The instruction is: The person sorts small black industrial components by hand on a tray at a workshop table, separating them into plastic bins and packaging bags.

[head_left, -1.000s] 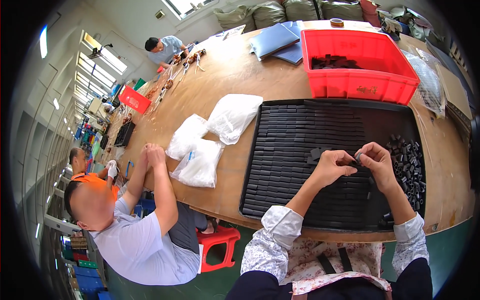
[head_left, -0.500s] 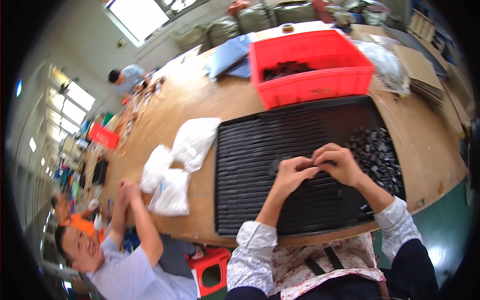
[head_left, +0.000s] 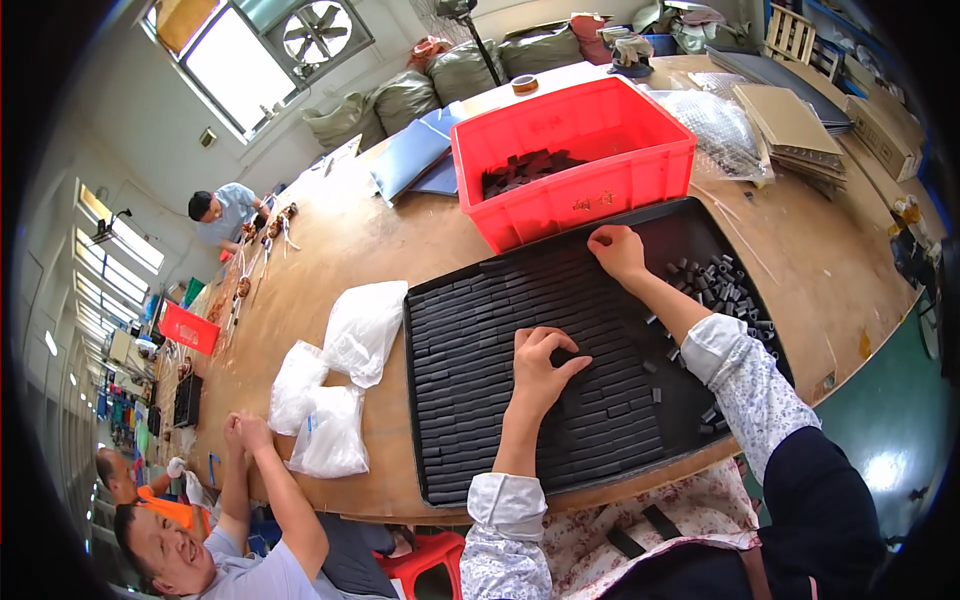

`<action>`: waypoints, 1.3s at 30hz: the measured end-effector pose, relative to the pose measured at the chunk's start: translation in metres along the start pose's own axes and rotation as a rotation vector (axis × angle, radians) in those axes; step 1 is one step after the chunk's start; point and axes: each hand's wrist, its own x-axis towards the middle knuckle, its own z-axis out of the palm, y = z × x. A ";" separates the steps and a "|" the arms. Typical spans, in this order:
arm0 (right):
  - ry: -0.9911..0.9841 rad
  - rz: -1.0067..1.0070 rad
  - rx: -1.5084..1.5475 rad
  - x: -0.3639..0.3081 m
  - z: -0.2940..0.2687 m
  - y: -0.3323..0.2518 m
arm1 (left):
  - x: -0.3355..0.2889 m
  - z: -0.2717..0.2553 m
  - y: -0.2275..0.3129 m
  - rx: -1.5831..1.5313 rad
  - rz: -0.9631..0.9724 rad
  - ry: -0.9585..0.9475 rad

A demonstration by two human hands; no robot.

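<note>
A black tray (head_left: pixel 735 232) lies in front of me, with rows of flat black strips (head_left: pixel 470 385) packed side by side over its left and middle. Short black tubes (head_left: pixel 715 290) are heaped loose along its right side. My left hand (head_left: pixel 535 372) is curled above the rows, and a dark flat piece shows between its thumb and fingers. Over the tray's far part, close to the red bin, my right hand (head_left: pixel 620 252) has thumb and fingertips pinched together. What it pinches, if anything, is too small to make out.
A red bin (head_left: pixel 590 200) with dark flat pieces inside stands beyond the tray. White plastic bags (head_left: pixel 362 325) lie to the left. Cardboard sheets (head_left: pixel 790 125) and bubble wrap (head_left: pixel 705 130) are at the far right. A co-worker (head_left: pixel 240 540) sits at the left with hands clasped.
My hands were together over the middle of the tray and are now apart. The right has gone away from me toward the far edge; the left stays above the rows. The view has shifted.
</note>
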 end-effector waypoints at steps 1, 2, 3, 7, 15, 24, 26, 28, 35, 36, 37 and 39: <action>-0.007 0.001 -0.002 0.003 0.002 0.005 | 0.000 0.000 0.002 -0.011 -0.014 -0.023; -0.022 -0.159 -0.124 0.008 0.002 0.010 | 0.001 0.001 0.005 -0.022 -0.031 -0.007; -0.038 -0.317 -0.246 0.011 0.002 0.017 | 0.003 0.002 0.008 -0.028 -0.036 -0.011; -0.049 -0.268 -0.140 -0.006 -0.024 0.001 | 0.002 0.002 0.001 0.064 0.012 0.013; -0.683 -0.451 -0.334 -0.077 -0.109 -0.027 | 0.004 -0.001 0.012 -0.132 -0.159 -0.009; -0.601 -0.607 -0.326 -0.100 -0.109 -0.021 | 0.001 0.000 0.005 -0.359 -0.193 0.053; -0.656 -0.527 -0.172 -0.093 -0.120 -0.016 | 0.004 0.000 0.009 -0.433 -0.248 0.018; -0.619 -0.263 -0.008 -0.091 -0.122 -0.025 | 0.005 -0.005 0.012 -0.468 -0.286 0.013; -0.745 -0.069 0.589 -0.105 -0.102 -0.042 | 0.004 -0.005 0.012 -0.782 -0.417 -0.062; -0.611 -0.309 0.304 -0.103 -0.104 -0.045 | 0.003 -0.003 0.009 -0.869 -0.381 -0.012; -0.466 -0.540 0.018 -0.099 -0.107 -0.047 | 0.004 -0.002 0.008 -0.955 -0.345 0.043; -0.408 -0.652 -0.232 -0.097 -0.114 -0.046 | 0.003 -0.003 0.004 -0.918 -0.331 0.027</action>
